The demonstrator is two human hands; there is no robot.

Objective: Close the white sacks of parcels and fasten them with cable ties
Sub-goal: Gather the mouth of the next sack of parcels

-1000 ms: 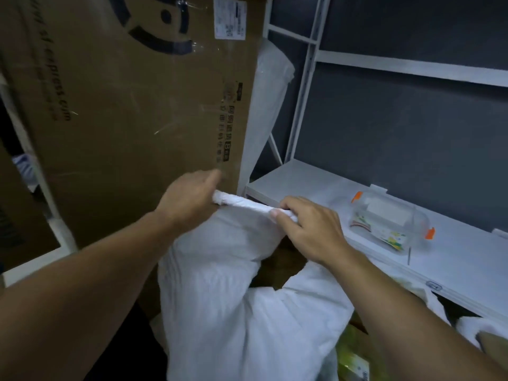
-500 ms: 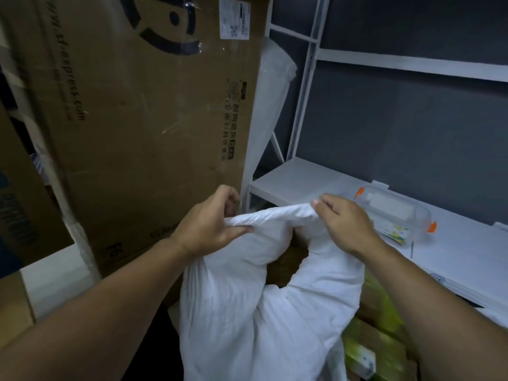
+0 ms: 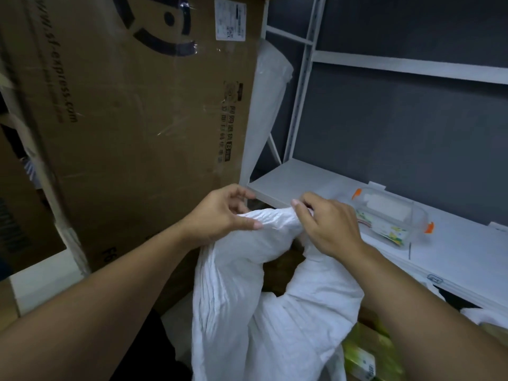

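Note:
A white woven sack (image 3: 233, 303) stands in front of me, its mouth partly open with brown parcels showing in the gap. The top edge is bunched into a roll between my hands. My left hand (image 3: 220, 215) pinches the left end of the roll with thumb and fingers. My right hand (image 3: 327, 226) grips the right end from above. No cable tie is visible.
A large brown cardboard box (image 3: 132, 119) leans upright at the left. A white metal shelf (image 3: 453, 254) runs along the right, carrying a clear plastic box with orange clips (image 3: 393, 215). Green-yellow parcels (image 3: 368, 350) lie at the lower right. Another white bag (image 3: 264, 105) hangs behind the box.
Both hands have gathered the sack's top edge tighter and drawn closer together. The right hand shifted its grip along the rolled edge.

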